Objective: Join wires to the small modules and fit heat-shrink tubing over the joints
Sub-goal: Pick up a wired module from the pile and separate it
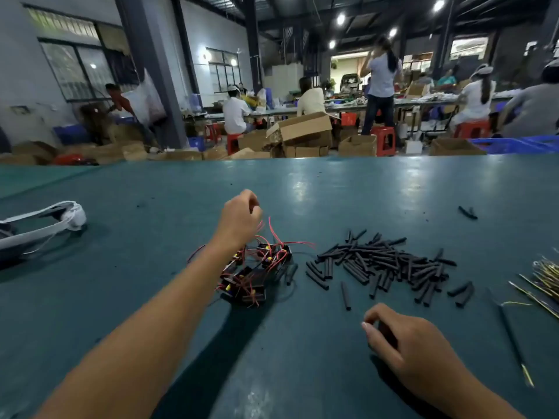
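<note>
A tangle of small black modules (251, 273) with thin red leads lies on the green table (332, 189). My left hand (239, 219) is stretched out over its far edge, fingers curled, pinching red wire ends. To the right lies a spread pile of short black heat-shrink tubes (387, 264), with one loose tube (345, 295) in front of it. My right hand (402, 340) rests near the table's front, fingers curled loosely; nothing is visibly held in it. At the right edge sits a bundle of yellow-tipped wires (544, 282).
A long dark wire with a yellow tip (511, 337) lies at the front right. Two stray tubes (468, 212) lie farther back. A white strap bundle (45, 222) sits at the left. Beyond the table are cardboard boxes (302, 131), red stools and seated workers.
</note>
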A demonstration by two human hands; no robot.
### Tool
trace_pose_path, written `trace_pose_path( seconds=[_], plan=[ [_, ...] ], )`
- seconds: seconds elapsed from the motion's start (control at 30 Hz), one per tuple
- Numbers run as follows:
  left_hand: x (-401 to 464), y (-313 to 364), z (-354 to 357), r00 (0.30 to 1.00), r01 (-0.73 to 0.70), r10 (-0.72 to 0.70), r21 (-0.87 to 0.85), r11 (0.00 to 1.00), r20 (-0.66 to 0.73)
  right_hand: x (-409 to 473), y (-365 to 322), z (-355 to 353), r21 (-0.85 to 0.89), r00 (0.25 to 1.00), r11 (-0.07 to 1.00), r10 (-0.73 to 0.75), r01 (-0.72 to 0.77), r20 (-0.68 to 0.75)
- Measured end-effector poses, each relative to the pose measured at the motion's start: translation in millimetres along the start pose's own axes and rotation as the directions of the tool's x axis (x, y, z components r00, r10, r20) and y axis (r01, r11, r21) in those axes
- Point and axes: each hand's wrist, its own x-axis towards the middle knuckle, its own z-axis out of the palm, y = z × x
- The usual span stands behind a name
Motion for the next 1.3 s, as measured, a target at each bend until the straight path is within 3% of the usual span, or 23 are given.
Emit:
trace_pose_path(
  seconds=[0.13,0.2,0.3,0.43,0.6,0.73,0.93,1.1,1.17,1.3],
  plan=[
    [32,-44,8,0.919,0.164,-0.295,0.425,0.890,0.263,0,-3,-2,0.055,0.998,0.998,0.029,-0.032,0.051],
    [30,-60,18,0.866,0.057,-0.331,0.584,0.810,0.374,1,-1,-1,0.068,0.997,0.997,0.025,-0.030,0.070],
    [28,-75,35,0.859,-0.077,-0.274,0.638,0.766,0.433,0,3,-2,0.072,0.996,0.997,0.022,-0.029,0.087],
    [38,-74,39,0.900,-0.022,-0.255,0.621,0.784,0.354,2,4,1,0.087,0.996,0.996,0.005,-0.014,0.093],
    [55,-48,23,0.969,0.055,-0.160,0.462,0.885,0.191,2,4,1,0.093,0.996,0.995,0.010,-0.019,0.086],
    [64,-16,7,0.997,0.013,-0.032,0.255,0.967,0.071,1,3,1,0.092,0.997,0.995,0.016,-0.023,0.074],
    [70,42,-23,0.986,-0.153,0.156,0.058,0.987,-0.051,0,2,1,0.113,0.996,0.992,0.045,-0.053,0.072],
    [62,90,-53,0.954,-0.281,0.263,-0.122,0.952,-0.140,0,2,1,0.161,0.998,0.985,0.050,-0.057,0.047],
    [51,108,-60,0.973,-0.227,0.200,-0.337,0.914,-0.114,0,2,1,0.183,0.998,0.981,0.053,-0.059,0.041],
    [8,139,-66,0.997,-0.046,0.080,-0.765,0.642,0.008,1,-2,-1,0.252,0.993,0.965,0.090,-0.069,-0.071]
  ],
)
